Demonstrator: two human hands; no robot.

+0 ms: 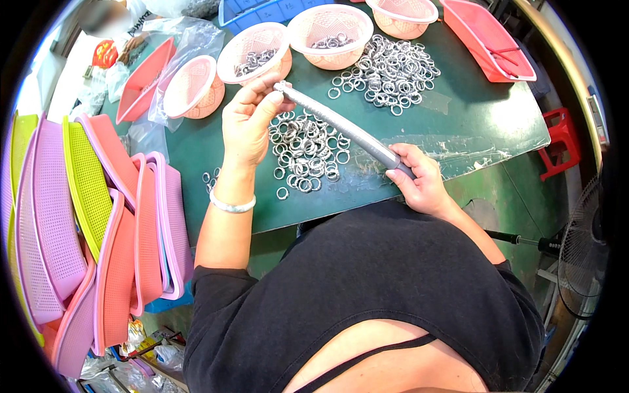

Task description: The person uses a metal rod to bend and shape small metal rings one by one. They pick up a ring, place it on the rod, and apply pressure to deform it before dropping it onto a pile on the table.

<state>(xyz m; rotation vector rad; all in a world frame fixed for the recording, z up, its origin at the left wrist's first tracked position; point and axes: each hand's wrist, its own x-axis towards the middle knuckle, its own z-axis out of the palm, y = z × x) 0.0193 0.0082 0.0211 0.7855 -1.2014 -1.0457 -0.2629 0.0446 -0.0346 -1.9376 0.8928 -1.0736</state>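
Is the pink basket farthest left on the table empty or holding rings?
Empty: the leftmost pink basket shows only bare mesh, unlike its neighbour basket holding rings.

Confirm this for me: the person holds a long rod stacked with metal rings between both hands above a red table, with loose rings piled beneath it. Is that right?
Not quite: the table is dark green, not red, as the head view shows. The rest stands: the left hand pinches the top end and the right hand holds the lower end of the ring-stacked rod, with loose rings piled beneath it.
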